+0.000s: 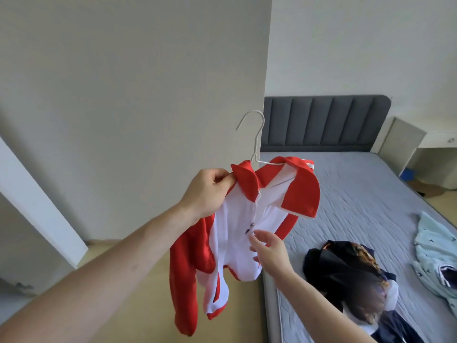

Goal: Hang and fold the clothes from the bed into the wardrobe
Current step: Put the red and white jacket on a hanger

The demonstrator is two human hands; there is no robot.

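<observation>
Jacket [237, 233] sits on hanger [254, 142]; left hand [210, 191] pinches its shoulder, right hand [269, 248] reaches, fingers relaxed. Hanging step; next, probably zip or straighten.

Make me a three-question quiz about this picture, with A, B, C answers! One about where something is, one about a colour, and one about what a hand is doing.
1. Where does the dark pile of clothes lie?
A. on the bed
B. on the floor
C. on a chair

2. What colours is the jacket on the hanger?
A. blue and yellow
B. red and white
C. green and black

3. What is the left hand doing?
A. hanging empty
B. pinching the jacket's collar
C. pressing the wall

Answers:
1 A: the dark pile rests on the bed.
2 B: the jacket on the white hanger has red sleeves and a white front.
3 B: the left hand grips the collar, while the right hand reaches toward the zipper.
</observation>
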